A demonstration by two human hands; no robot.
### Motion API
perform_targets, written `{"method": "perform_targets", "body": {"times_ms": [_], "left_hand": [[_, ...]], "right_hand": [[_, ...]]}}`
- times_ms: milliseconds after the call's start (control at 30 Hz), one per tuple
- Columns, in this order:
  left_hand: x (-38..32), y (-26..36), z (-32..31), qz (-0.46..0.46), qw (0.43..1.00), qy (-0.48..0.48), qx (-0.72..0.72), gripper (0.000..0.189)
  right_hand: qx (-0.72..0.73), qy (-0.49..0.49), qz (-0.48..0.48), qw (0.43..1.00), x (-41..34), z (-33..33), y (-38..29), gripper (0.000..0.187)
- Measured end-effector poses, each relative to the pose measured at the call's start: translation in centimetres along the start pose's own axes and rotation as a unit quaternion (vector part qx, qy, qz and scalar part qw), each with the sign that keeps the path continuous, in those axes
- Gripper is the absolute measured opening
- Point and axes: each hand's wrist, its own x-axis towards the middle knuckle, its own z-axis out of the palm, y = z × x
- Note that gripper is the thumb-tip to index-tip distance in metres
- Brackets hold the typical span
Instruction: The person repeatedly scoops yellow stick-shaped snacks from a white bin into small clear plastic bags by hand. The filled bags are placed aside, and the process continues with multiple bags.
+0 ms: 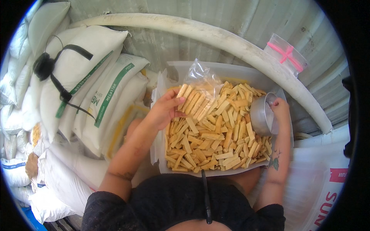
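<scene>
My left hand [169, 105] grips a clear plastic bag [199, 73] partly filled with pale baked sticks, its loose top pointing away from me. Below it stands a translucent plastic tub [242, 68] lined with clear sheeting and heaped with flat, golden-brown sticks [211, 138]. At the tub's right side, my right hand [279, 108] holds a round metal pan [258, 115] by its rim. The pan is tilted over the sticks, and its opening faces right. Most of the pan's inside is hidden from me.
White flour sacks [98, 83] are stacked on the left, with a black head strap [44, 66] on top. A thick pale pipe [202, 29] curves along the corrugated wall. A packet tied with pink ribbon [284, 55] rests behind the pipe. Another printed sack [315, 184] lies to the right.
</scene>
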Motion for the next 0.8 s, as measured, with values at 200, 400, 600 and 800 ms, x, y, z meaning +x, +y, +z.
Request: {"method": "perform_targets", "body": {"times_ms": [200, 400, 600, 800], "left_hand": [[0.1, -0.7, 0.5, 0.043, 0.997, 0.014, 0.065, 0.029], [-0.2, -0.5, 0.7, 0.014, 0.999, -0.052, 0.008, 0.015], [0.2, -1.8, 1.3, 0.072, 0.975, 0.015, 0.207, 0.012], [0.5, -2.8, 1.4, 0.116, 0.949, 0.016, 0.292, 0.015]], "right_hand": [[0.467, 0.030, 0.020, 0.883, -4.5, -1.6, -6.2, 0.036], [0.645, -0.128, -0.061, 0.751, -8.9, 2.0, -16.9, 0.032], [0.614, -0.143, -0.075, 0.772, -10.0, 4.6, -21.8, 0.029], [0.594, -0.148, -0.116, 0.783, -10.2, 4.8, -22.5, 0.023]]}}
